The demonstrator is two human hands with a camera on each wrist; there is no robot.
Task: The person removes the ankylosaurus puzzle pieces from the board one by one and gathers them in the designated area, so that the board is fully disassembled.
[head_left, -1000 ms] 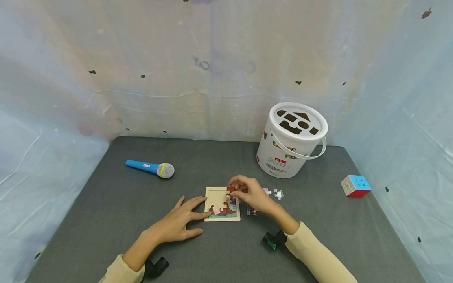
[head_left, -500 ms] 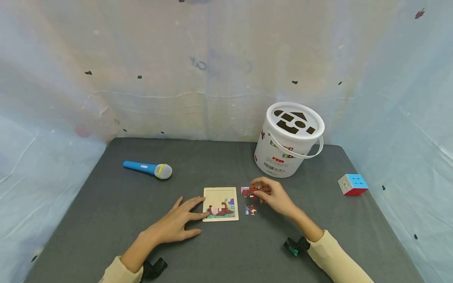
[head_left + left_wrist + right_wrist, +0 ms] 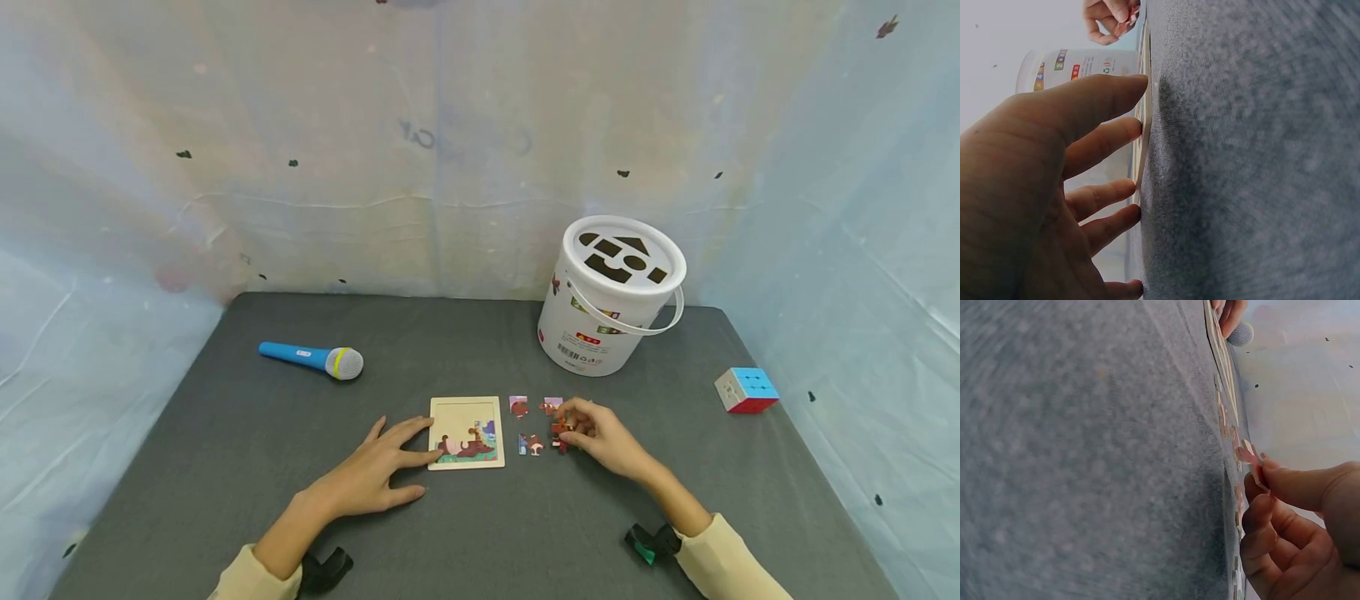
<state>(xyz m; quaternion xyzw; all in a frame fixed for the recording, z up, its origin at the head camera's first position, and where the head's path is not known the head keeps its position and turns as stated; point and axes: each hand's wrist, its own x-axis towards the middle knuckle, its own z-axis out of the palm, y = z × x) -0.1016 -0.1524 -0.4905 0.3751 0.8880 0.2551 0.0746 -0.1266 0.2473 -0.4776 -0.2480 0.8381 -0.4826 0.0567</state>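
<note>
Right, so right hand pinches a reddish-brown puzzle piece between thumb and fingers, right of the wooden puzzle tray. Left hand has fingers spread, tips on the tray's left edge. Tray lies flat mid-tabletop, well in from the far edge, part-filled along its near side; loose pieces beside it. Microphone near far left corner, bucket by far edge, cube near right edge.

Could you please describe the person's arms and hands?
Cream fabric sleeves end short of both wrists. A black angular device shows beside the left forearm; another black device with a green patch, beside the right. The left hand and right hand are ungloved.
</note>
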